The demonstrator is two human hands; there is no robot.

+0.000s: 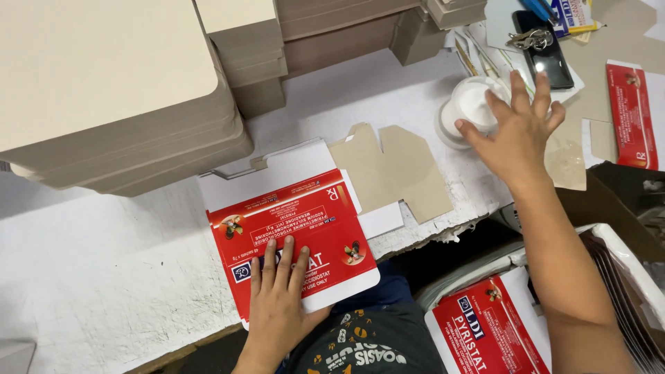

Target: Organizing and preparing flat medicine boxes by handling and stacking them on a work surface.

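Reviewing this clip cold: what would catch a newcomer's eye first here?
The bright red and white flat carton at the table's near edge stands out first, with the left hand pressed flat on it. Next, the right hand reaches with spread fingers to a small white tub farther back on the right. Tall stacks of plain brown card fill the upper left.

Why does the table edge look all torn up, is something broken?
Yes. The table's white covering is ragged and peeling along the front edge, just below the brown cardboard cutout. The left hand presses a red and white flat carton; the right hand reaches over a white pot.
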